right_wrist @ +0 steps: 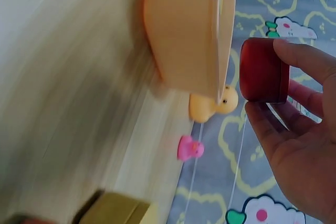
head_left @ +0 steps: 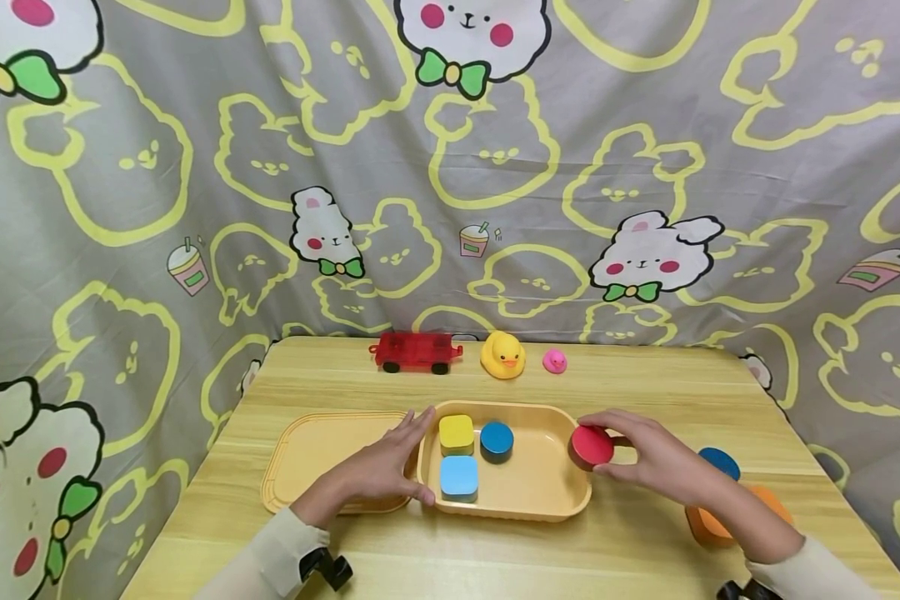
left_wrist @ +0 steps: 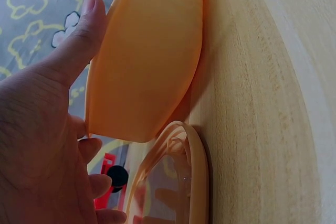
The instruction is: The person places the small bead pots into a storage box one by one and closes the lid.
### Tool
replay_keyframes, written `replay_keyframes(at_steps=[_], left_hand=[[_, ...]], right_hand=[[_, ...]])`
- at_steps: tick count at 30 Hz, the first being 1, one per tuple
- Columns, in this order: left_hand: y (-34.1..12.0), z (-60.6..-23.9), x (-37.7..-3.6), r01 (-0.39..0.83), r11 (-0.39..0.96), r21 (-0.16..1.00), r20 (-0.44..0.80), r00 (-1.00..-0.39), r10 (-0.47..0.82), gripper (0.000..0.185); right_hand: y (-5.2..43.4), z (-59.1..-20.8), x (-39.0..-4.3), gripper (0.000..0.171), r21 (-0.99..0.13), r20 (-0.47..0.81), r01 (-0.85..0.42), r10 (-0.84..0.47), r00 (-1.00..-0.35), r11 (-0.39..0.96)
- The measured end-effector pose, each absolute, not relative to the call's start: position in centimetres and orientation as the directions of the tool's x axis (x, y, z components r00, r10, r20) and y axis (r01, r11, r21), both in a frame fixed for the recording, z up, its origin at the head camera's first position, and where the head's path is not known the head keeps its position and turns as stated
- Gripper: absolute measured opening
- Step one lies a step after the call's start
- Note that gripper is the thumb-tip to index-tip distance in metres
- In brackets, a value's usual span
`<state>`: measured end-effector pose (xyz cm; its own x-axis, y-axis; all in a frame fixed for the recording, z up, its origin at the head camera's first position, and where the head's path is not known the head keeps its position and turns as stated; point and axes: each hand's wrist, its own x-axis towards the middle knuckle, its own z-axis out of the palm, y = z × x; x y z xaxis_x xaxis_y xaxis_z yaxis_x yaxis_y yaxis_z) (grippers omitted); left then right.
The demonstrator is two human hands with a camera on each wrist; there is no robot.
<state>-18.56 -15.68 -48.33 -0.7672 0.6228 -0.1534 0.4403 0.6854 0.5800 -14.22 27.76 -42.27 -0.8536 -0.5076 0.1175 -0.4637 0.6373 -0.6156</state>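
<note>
In the head view, pinches the red tub (head_left: 592, 447) in the right hand (head_left: 648, 450), thumb on the near side, fingers on the far side, parted only by the width of the tub; holds it at the right end of the tray (head_left: 536, 475), well apart from the yellow block (head_left: 457, 435), blue tub (head_left: 497, 442) and light blue block (head_left: 459, 477) toward the left. Turns the round, flat top up toward the camera; shows no long axis across that circle, so points no particular way sideways. Spreads the left hand (head_left: 378, 467) wide against the tray's left end, near the lid (head_left: 326, 450), clasping nothing. In the left wrist view, lays the thumb against the tray's edge, more for steadying than gripping, by the look of it. In the right wrist view, shows the red tub in profile above the rim: squat, wider than tall, with a seam near the top and the upright axis roughly square to the rim; cannot tell for certain, in such dim light, about contact between the two. Should handle as light, stiff and sturdy, though perhaps slippery along the smooth curved wall; best taken across the full width, just below the seam, leaving the underside free.
</note>
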Motion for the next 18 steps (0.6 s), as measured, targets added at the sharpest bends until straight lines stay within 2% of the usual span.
replay_keyframes(at_steps=[9, 18], left_hand=[[-15.7, -48.3, -18.6, 0.452, 0.679, 0.578, -0.142, -0.763, 0.63, 0.129], [-15.7, -48.2, -18.5, 0.44, 0.68, 0.586, -0.148, -0.767, 0.624, 0.129]], right_hand=[[24.5, -43.1, -15.4, 0.057, -0.674, 0.07, -0.448, -0.552, -0.831, 0.588], [21.6, -45.0, -16.0, 0.059, -0.683, 0.039, -0.467, -0.61, -0.791, 0.561]])
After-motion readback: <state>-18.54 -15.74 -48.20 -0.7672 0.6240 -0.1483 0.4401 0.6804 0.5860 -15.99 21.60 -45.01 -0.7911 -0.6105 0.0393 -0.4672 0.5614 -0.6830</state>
